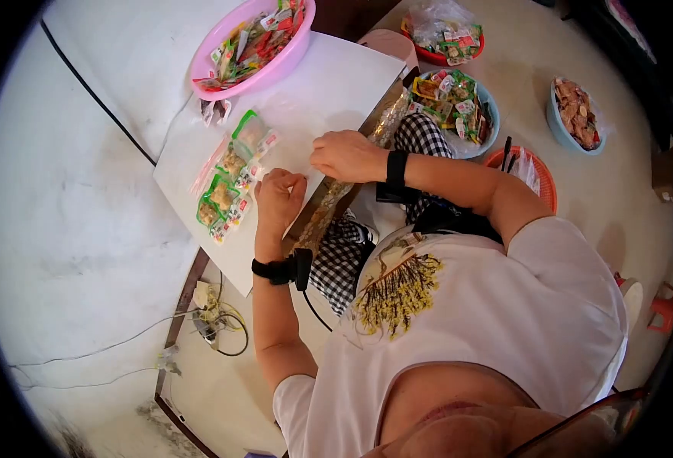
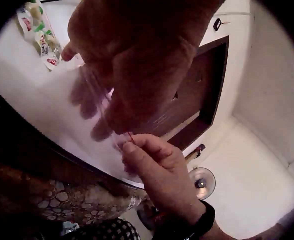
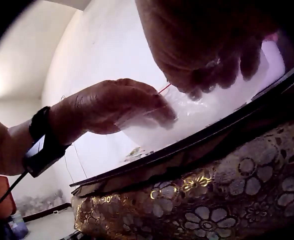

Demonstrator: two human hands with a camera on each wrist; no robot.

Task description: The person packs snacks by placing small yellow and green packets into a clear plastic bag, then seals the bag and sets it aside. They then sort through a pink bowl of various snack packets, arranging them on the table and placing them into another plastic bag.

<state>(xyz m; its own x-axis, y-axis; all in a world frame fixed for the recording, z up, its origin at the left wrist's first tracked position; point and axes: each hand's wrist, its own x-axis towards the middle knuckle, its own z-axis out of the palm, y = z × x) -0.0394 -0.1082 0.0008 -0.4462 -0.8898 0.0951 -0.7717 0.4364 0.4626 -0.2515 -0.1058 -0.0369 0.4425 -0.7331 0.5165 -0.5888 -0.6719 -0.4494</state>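
Note:
A clear plastic bag [image 2: 99, 107] with a thin red line along its edge spans between the hands over the white table [image 1: 222, 259]. My right hand [image 1: 349, 156] pinches its edge between thumb and fingers, best seen in the left wrist view. My left hand [image 1: 278, 202] has its fingers stretched out under the film, showing through it, with the thumb standing apart. Whether those fingers are inside the bag or behind it, I cannot tell. Just beyond the left hand lies a row of green-edged food packets [image 1: 220, 192] on the table.
A pink basin [image 1: 275, 70] of packets stands at the table's far end. On the floor to the right are blue basins [image 1: 493, 114], a red basin [image 1: 480, 47] and an orange basket [image 1: 548, 183]. A patterned cloth [image 3: 212, 210] hangs at the table's near edge.

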